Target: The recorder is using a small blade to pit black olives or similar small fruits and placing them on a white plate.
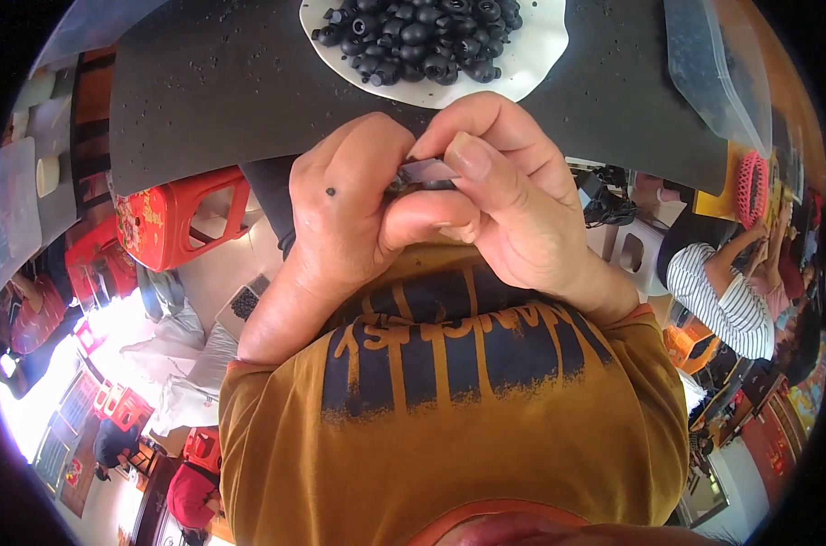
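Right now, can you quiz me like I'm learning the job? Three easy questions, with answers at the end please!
1. Look at the parts heaped on the plate. True or false: they are bright red.

2. Where does the big red stool show?
A) on the plate
B) left of the hands, beyond the table's near edge
C) at the picture's top right corner

3. Are the left hand and right hand close together or far apart?

Key:
1. False; they are black.
2. B.
3. Close together; the right hand pinches a thin piece.
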Demonstrator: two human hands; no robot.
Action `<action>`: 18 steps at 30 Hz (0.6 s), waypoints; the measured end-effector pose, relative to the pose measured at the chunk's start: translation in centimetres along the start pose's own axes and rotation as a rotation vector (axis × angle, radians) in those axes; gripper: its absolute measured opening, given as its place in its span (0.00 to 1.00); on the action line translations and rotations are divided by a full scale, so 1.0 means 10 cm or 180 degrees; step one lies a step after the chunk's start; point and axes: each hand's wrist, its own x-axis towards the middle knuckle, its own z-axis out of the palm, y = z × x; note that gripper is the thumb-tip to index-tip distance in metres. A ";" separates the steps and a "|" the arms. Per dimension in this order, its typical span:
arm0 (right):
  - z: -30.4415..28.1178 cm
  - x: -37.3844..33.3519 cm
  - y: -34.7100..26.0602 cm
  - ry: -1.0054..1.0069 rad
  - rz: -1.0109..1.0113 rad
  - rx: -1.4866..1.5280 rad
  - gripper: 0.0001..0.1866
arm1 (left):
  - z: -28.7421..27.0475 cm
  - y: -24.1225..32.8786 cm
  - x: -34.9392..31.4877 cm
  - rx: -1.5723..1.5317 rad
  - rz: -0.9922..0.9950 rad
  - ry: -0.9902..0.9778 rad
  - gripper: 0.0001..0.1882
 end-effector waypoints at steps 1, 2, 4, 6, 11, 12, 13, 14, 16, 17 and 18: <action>0.00 0.00 0.01 0.0004 -0.0001 -0.0001 0.08 | 0.00 -0.01 0.00 0.0043 0.0027 0.0012 0.29; 0.00 0.01 0.02 -0.0008 0.0014 0.0045 0.08 | -0.01 -0.02 0.00 0.0087 0.0054 0.0024 0.29; -0.01 0.01 0.03 -0.0022 0.0037 0.0091 0.08 | -0.01 -0.04 -0.01 0.0071 0.0065 0.0023 0.29; -0.01 0.02 0.05 -0.0101 -0.0046 -0.0023 0.09 | -0.01 -0.05 -0.01 0.0055 0.0076 0.0022 0.30; -0.03 0.03 0.06 -0.0139 -0.0058 0.0005 0.09 | -0.03 -0.09 -0.01 -0.0064 -0.0016 -0.0090 0.30; -0.03 0.04 0.06 -0.0170 -0.0044 0.0019 0.08 | -0.02 -0.10 -0.01 -0.0064 -0.0017 -0.0090 0.30; -0.02 0.04 0.05 -0.0170 -0.0044 0.0020 0.08 | 0.00 -0.10 0.00 0.0020 0.0052 -0.0035 0.30; 0.01 0.04 0.04 -0.0078 0.0012 0.0135 0.08 | 0.01 -0.10 0.00 0.0105 0.0122 0.0019 0.30; 0.02 0.04 0.02 0.0015 0.0063 0.0255 0.08 | 0.03 -0.12 0.00 0.0126 0.0167 0.0031 0.30; 0.00 0.04 0.02 -0.0060 0.0069 0.0268 0.08 | 0.04 -0.13 0.00 0.0146 0.0211 0.0046 0.30; -0.02 0.04 0.03 -0.0133 0.0074 0.0280 0.08 | 0.04 -0.13 0.00 0.0146 0.0211 0.0040 0.30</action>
